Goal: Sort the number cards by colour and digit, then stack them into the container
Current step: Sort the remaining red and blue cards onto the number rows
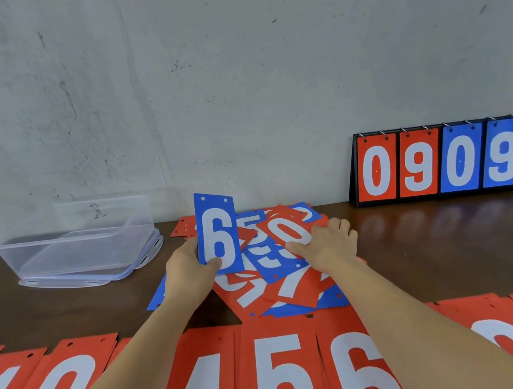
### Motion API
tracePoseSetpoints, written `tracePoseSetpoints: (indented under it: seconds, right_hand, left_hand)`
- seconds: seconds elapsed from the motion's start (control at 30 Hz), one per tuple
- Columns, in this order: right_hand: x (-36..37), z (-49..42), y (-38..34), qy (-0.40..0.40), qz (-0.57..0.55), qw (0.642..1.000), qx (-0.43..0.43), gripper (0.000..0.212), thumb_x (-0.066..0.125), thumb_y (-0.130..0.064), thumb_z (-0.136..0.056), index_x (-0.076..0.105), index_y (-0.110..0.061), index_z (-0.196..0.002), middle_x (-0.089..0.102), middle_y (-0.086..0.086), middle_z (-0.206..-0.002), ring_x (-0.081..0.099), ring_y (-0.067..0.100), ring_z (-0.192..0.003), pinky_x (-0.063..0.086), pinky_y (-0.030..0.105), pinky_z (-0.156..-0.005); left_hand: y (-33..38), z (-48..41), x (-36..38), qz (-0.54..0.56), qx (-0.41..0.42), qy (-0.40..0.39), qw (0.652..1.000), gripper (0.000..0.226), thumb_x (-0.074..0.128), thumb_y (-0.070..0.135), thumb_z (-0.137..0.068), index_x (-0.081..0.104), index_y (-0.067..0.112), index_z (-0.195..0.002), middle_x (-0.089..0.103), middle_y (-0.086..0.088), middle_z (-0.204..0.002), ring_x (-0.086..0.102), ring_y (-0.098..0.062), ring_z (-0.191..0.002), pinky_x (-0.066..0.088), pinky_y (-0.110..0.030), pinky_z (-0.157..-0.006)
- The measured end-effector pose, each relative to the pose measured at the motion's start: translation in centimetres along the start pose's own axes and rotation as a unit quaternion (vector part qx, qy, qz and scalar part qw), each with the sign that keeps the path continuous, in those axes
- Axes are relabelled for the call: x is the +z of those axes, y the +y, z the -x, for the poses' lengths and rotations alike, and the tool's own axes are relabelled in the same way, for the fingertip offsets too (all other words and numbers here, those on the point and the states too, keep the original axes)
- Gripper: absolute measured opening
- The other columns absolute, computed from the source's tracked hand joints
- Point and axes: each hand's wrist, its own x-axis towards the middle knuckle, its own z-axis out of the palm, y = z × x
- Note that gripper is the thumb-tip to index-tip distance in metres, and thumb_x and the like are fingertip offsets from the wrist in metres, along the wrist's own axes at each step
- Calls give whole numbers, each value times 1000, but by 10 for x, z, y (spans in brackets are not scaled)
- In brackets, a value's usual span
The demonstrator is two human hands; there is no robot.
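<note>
The bottom edge cuts off the row of red cards (279, 377), and the forearms (127, 385) cover two digits. Overlap hides most digits in the mixed pile (284, 288).

Both forearms extended toward far side. Left hand (188, 268) grips blue 6 card (216, 224), thumb on face. Right hand (333, 244) pinches red 0 card (282, 228), fingers curled.

The table (424, 234) is dark wood under a glossy varnish that mirrors the scoreboard (440, 163) at the right. The container (52, 240) at the left and the lid (93, 282) beneath it are clear, smooth plastic. The blue 6 card (217, 231) and red 0 card (288, 229) at centre look matt and thin, like the pile (285, 291). The wall (229, 80) is rough, scuffed grey plaster. The scoreboard's rings (404, 129) look like metal.
</note>
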Motion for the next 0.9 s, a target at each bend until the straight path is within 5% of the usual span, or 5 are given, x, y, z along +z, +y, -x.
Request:
tracePoseSetpoints:
  seconds: [0.47,0.6,0.73,0.9]
  right_hand:
    - [-2,9,-2,79,-36,995,-46,41,54,-56,-91,61,-23,-115,65,-1,-113,55,17,-108,32,37,-101]
    - [-4,17,1,69,-168,980,-86,52,66,-41,-88,48,-26,-135,60,-4,-127,57,17,-115,42,37,-103]
    - [-8,17,4,59,-353,929,-92,60,72,-8,-82,43,-25,-132,44,2,-132,53,21,-118,49,27,-82]
    - [-26,24,5,84,-432,893,-90,88,71,11,-76,29,-28,-143,31,4,-138,41,9,-108,45,14,-70]
  left_hand:
    - [1,2,-7,14,-3,4,1000,44,68,17,-89,54,6,-129,63,-12,-126,63,-27,-111,55,-44,-89]
    - [4,4,-11,20,-1,7,1000,46,69,18,-88,53,7,-130,63,-12,-126,64,-27,-109,56,-45,-88]
    - [6,7,-14,32,8,13,999,44,69,16,-88,55,7,-128,65,-12,-123,65,-27,-105,57,-41,-85]
    - [12,16,-22,49,19,16,998,42,69,16,-88,56,7,-128,65,-11,-122,66,-26,-104,57,-42,-85]
